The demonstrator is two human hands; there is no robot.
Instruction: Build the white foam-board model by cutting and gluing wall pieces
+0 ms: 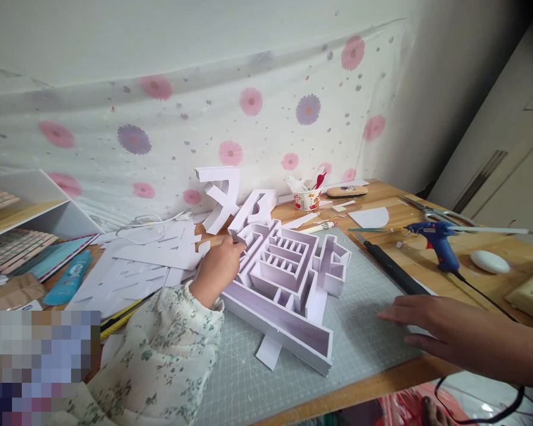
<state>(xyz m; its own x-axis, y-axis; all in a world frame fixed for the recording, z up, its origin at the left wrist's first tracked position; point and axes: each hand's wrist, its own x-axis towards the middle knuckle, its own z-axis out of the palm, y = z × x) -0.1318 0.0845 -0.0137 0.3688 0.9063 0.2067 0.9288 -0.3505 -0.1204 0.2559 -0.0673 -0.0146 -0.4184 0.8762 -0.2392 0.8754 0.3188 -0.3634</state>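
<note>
A white foam-board structure with many thin walls and compartments [278,328] lies on the grey cutting mat [231,390]. My left hand [220,266] is at its left side, fingers bent against the upper left walls; whether they pinch a piece is hidden. Over the mat's right edge, my right hand [421,322] is held with its fingers stretched out and nothing in them. A small white strip [269,351] sticks out from under the structure's front wall. Two more white board shapes, one upright [222,198] and one leaning [253,210], stand behind it.
At the right are a blue glue gun [442,245], scissors [439,214], a black tool [393,266] and a white oval object [490,261]. A paper cup [307,198] stands at the back. Cut white sheets [128,272], a blue tube [68,278] and a yellow cutter [119,318] lie left.
</note>
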